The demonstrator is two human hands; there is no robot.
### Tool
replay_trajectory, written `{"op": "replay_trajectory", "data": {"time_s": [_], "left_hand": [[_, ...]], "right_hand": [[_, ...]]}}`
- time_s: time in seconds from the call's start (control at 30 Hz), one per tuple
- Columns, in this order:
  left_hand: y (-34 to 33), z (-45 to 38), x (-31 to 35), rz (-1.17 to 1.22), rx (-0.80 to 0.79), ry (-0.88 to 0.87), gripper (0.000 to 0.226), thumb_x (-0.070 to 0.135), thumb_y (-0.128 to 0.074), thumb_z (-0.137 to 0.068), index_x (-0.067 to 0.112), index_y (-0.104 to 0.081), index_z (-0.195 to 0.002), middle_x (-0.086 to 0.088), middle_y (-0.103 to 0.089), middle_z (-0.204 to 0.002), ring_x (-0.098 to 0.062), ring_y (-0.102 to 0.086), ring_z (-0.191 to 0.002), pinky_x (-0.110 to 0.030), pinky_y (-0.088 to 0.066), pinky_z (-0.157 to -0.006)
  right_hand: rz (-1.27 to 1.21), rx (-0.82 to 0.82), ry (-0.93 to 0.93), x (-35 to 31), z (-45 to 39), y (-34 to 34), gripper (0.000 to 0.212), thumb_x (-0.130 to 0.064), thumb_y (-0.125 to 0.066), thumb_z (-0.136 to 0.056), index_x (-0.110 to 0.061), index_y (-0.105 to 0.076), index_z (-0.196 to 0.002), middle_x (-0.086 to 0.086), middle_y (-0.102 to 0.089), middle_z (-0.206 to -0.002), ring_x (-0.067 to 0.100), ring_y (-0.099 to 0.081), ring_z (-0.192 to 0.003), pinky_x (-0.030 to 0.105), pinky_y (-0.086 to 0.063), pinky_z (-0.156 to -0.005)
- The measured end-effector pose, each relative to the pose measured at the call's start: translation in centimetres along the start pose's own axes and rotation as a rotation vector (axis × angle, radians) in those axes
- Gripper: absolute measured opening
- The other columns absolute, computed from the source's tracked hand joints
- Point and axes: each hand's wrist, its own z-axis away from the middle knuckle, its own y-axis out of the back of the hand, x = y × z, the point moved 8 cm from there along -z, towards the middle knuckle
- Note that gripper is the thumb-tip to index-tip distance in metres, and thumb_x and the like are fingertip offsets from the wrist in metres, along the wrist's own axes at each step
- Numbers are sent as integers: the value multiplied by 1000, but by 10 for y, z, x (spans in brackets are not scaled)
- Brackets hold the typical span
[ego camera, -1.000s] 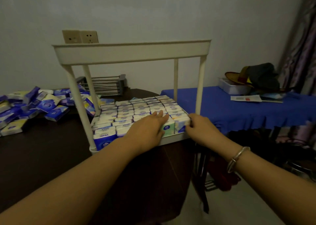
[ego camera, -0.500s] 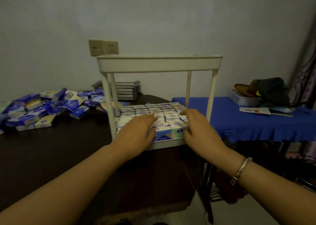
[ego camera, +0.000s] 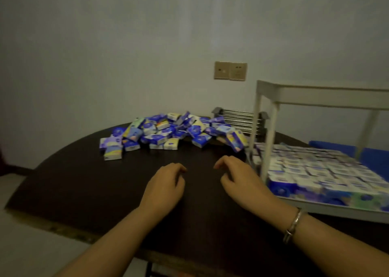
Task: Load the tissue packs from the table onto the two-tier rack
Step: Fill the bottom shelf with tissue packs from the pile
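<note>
Both hands, left hand (ego camera: 166, 184) and right hand (ego camera: 237, 176), hover loose and empty mid-frame; best scoop several tissue packs (ego camera: 168, 132) from the pile's near edge for the rack (ego camera: 315, 93).

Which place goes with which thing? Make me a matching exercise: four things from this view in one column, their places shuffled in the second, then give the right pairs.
Things:
1. loose tissue packs
2. packed tissue packs
3. bracelet
4. wall sockets

Places:
A. on the right wrist
B. in rows on the rack's lower tier
C. on the wall, above the table
D. heaped on the dark table, left of the rack

Pairs: 1-D, 2-B, 3-A, 4-C
</note>
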Motion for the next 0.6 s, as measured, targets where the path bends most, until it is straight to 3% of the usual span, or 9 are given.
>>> {"op": "replay_trajectory", "data": {"time_s": [0.2,0.33,0.47,0.6], "left_hand": [[-5,-42,-72,43,44,104,30,18,-49,-92,25,-58,-120,6,-59,-116,-8,-52,-105,-25,-44,-90],[-14,-83,-99,81,100,146,39,18,-51,-92,25,-48,-130,3,-51,-126,-9,-48,-114,-26,-43,-96],[-24,-129,-125,-21,115,182,61,22,-51,-94,24,-22,-148,-1,-24,-154,-19,-20,-143,-38,-27,-115],[-40,-156,-161,-163,-11,379,74,43,-45,-95,30,2,-151,-5,9,-160,-31,7,-146,-49,-11,-119]], "right_hand": [[-74,-71,-112,12,-81,-72,22,-15,-51,-88,-26,-52,-107,-7,-50,-104,4,-51,-88,22,-42,-76],[-77,-37,-105,19,-129,-103,27,-13,-51,-88,-23,-53,-114,-5,-49,-116,7,-49,-101,21,-42,-82],[-70,-4,-45,23,-172,-129,35,-11,-52,-89,-22,-50,-122,-3,-46,-127,8,-47,-112,18,-38,-88],[-118,-52,-4,26,-211,-157,53,-12,-54,-88,-24,-39,-138,-4,-35,-146,11,-31,-136,22,-27,-106]]}}
